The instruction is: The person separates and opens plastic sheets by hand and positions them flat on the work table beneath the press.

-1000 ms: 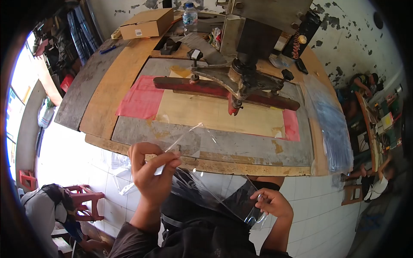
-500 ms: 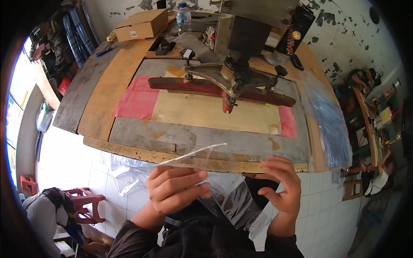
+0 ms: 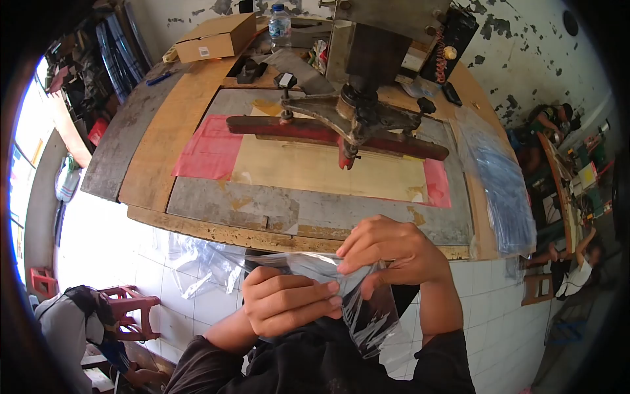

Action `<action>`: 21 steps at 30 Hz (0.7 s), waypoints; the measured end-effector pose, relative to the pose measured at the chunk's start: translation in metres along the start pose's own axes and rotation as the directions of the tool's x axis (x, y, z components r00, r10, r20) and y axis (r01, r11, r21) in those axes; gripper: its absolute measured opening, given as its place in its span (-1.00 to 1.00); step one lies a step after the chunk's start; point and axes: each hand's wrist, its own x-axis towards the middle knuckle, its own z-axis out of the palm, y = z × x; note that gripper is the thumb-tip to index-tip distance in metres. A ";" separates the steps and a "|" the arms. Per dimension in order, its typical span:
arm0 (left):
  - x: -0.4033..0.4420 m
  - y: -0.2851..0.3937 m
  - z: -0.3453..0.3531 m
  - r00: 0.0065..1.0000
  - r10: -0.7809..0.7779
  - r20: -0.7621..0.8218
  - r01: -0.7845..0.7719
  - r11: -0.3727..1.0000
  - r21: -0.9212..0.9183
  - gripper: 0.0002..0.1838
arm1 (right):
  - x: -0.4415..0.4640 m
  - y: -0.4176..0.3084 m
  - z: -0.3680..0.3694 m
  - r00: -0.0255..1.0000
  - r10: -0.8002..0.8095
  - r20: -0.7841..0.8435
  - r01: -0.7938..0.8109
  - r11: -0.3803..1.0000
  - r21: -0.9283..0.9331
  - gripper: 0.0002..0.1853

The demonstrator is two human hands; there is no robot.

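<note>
A clear plastic sheet (image 3: 298, 264) hangs in front of my body, below the front edge of the machine table. My left hand (image 3: 292, 303) pinches the sheet with its fingers pressed together. Close beside it on the right, my right hand (image 3: 394, 253) grips the sheet's upper edge between thumb and fingers. A creased part of the sheet droops beneath my right hand. Beyond both hands, a press (image 3: 357, 121) with a long red bar stands over a yellowish panel (image 3: 295, 174) taped with pink at its ends.
A stack of clear bluish plastic sheets (image 3: 502, 197) lies at the table's right side. More loose plastic (image 3: 203, 262) hangs off the front left edge. A cardboard box (image 3: 216, 38) and a water bottle (image 3: 279, 27) stand at the back. Other people sit at lower left and far right.
My right hand has moved left and closed on the plastic sheet. My left hand has shifted slightly right and down. The sheet's raised edge has come down between the hands.
</note>
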 end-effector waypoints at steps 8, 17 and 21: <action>0.007 -0.006 0.019 0.994 -0.104 -0.041 0.094 0.976 -0.198 -0.71 | -0.003 -0.003 0.005 0.997 -0.015 -0.077 0.012 0.999 -0.040 -0.72; 0.010 -0.014 0.030 0.960 -0.274 -0.056 0.254 0.939 -0.229 -0.69 | -0.009 -0.004 0.001 0.998 0.041 -0.054 -0.050 0.985 -0.163 -0.69; 0.020 -0.016 0.032 0.957 -0.285 -0.059 0.276 0.953 -0.129 -0.74 | 0.003 -0.035 0.015 0.961 0.052 -0.271 -0.121 0.962 -0.246 -0.53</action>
